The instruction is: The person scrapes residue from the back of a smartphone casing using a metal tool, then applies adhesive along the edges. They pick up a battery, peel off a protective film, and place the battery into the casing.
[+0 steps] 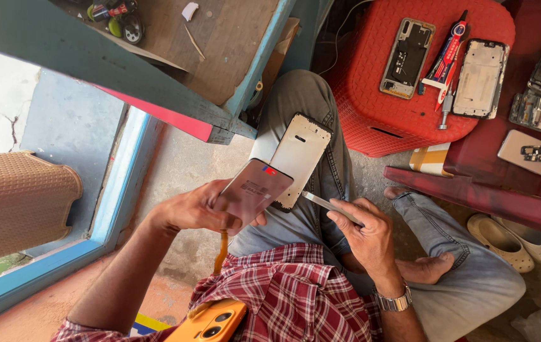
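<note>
Glossy grey panel [253, 190] pinched in my left hand [191, 209], lifted off the phone frame [300, 152] that lies along my thigh [296, 101]. My right hand [362, 231] is closed round thin metal tweezers [327, 204], tip right at the frame's lower edge. Beside my knee, a red stool [372, 95] carries two more frames and a glue tube [446, 54].

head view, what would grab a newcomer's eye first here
At centre, the left hand peels a film sheet off a phone frame on the knee, while the right hand holds a thin metal tool against it. Upper right, a red stool carries two opened phones and a glue tube.
</note>
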